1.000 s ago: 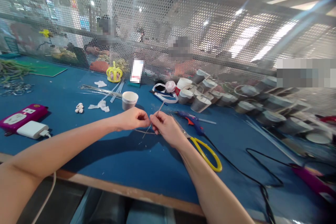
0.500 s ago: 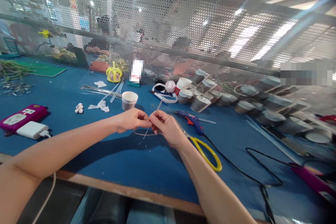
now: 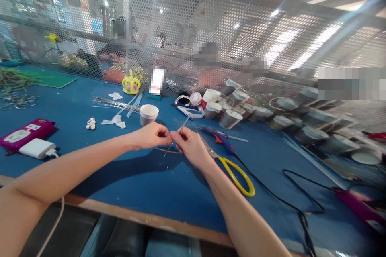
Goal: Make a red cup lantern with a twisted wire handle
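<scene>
Strand (image 3: 185,123), thin and stiff-looking, is held above the middle of the blue table (image 3: 144,184), upper end slanting far and right. Compared with half a second ago, that end leans further right, while both hands lie in nearly the same place. Judged from this, it was a small turn in the fingers, with little progress made. Right hand (image 3: 191,144) pinches the strand between thumb and fingers. Left hand (image 3: 152,134), thumb and finger closed together, meets it there; whether it grips cannot be told. Cup (image 3: 148,116) stands beyond the left hand; scissors (image 3: 238,176) lie right.
</scene>
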Demonstrator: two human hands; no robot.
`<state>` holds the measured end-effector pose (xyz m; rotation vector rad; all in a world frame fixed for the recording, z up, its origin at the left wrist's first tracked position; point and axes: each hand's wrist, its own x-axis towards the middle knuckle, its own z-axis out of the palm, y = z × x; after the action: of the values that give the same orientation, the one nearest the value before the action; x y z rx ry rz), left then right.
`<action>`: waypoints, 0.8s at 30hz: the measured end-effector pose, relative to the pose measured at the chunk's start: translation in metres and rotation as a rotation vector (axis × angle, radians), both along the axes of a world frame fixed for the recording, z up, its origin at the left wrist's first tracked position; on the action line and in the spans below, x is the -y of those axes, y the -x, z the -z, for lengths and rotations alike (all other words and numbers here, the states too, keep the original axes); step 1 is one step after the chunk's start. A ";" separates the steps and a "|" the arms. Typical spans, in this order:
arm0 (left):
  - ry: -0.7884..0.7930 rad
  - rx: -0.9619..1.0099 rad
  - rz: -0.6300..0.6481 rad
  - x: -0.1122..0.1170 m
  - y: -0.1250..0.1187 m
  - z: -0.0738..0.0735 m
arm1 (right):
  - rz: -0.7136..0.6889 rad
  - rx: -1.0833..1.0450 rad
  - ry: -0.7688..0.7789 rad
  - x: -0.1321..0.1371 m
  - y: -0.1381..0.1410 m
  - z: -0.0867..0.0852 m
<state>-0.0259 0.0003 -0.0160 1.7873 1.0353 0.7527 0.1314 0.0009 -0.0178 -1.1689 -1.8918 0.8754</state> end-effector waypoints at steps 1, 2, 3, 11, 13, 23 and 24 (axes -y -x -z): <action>0.004 0.002 -0.002 0.000 -0.001 0.001 | 0.014 0.012 -0.016 0.000 0.000 0.000; 0.011 0.009 -0.005 0.000 -0.001 0.002 | 0.030 0.023 -0.029 0.000 0.001 0.001; 0.019 0.020 -0.008 0.001 -0.002 0.002 | 0.046 0.030 -0.039 0.000 0.001 0.001; 0.205 0.147 0.009 0.002 -0.004 0.003 | -0.154 -0.131 0.130 0.002 -0.001 -0.002; 0.244 0.180 0.041 0.002 -0.002 0.002 | -0.200 -0.179 0.192 0.001 -0.003 -0.002; 0.226 0.132 0.061 0.000 0.002 -0.003 | -0.089 -0.097 0.147 -0.001 -0.004 0.001; 0.215 0.123 0.062 0.000 0.002 -0.003 | -0.082 -0.084 0.130 -0.001 -0.004 0.002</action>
<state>-0.0276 0.0003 -0.0133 1.5625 0.9374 0.6777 0.1352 0.0022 -0.0194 -1.1192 -1.8476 1.0902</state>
